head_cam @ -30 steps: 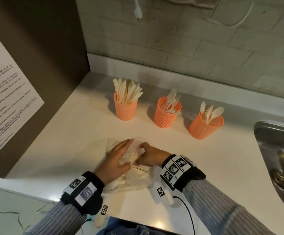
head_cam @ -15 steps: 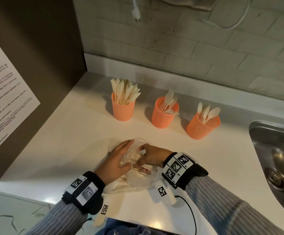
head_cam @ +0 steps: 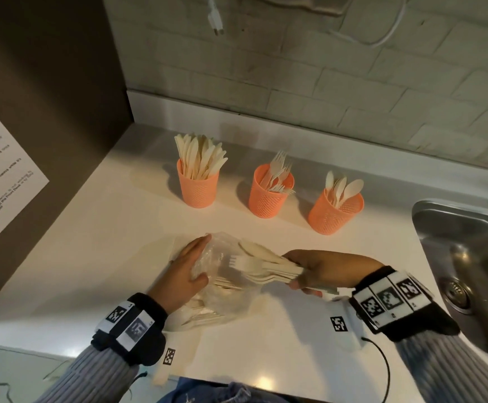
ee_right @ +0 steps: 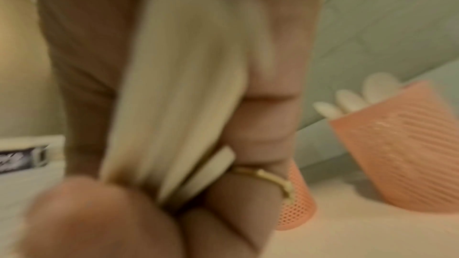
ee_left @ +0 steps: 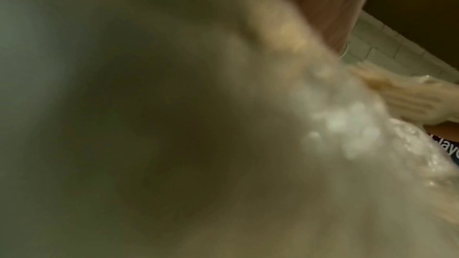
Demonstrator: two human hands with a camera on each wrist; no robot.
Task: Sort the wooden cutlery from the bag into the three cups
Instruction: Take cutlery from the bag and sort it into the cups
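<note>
right hand (head_cam: 321,271) grips a mixed cutlery bundle (head_cam: 266,264), handles in the fingers, heads pointing left; cups (head_cam: 269,199) sit straight beyond. left hand (head_cam: 184,271) lies flat on the bag (head_cam: 228,298).

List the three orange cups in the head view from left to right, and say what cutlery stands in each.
Cup of knives → cup of forks → cup of spoons, nearest the sink.

Bundle of pale wooden forks and spoons (head_cam: 266,267) held level by handles, heads just past grip. Crumpled clear plastic bag (head_cam: 222,289), more cutlery inside, beside grip. Three orange mesh cups (head_cam: 264,199) upright beyond grip: knives, forks, spoons.
</note>
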